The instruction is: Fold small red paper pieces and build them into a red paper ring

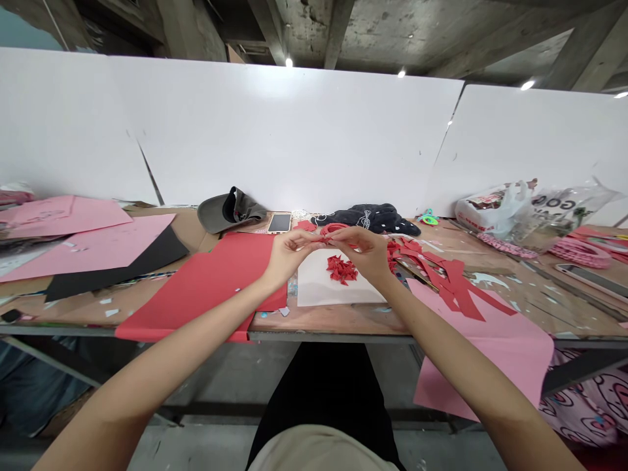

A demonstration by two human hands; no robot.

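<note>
Over the white sheet (314, 288), my left hand (290, 250) and my right hand (366, 250) meet fingertip to fingertip. Both are closed in a pinch on a small red paper piece (324, 239), mostly covered by the fingers. Just below them, a heap of small folded red paper pieces (342, 269) lies on the sheet. Behind the fingers shows a red ring-shaped coil (335, 227), partly hidden. Red paper strips (454, 284) lie to the right of my right hand, and large red paper (206, 281) lies left of my left hand.
Pink paper (490, 353) hangs over the front edge at right. A phone (279, 223), a cap (230, 210) and dark cloth (370, 218) lie along the back by the white wall (294, 131). Plastic bags (510, 206) stand right; pink (98, 248) and black sheets (122, 265) lie left.
</note>
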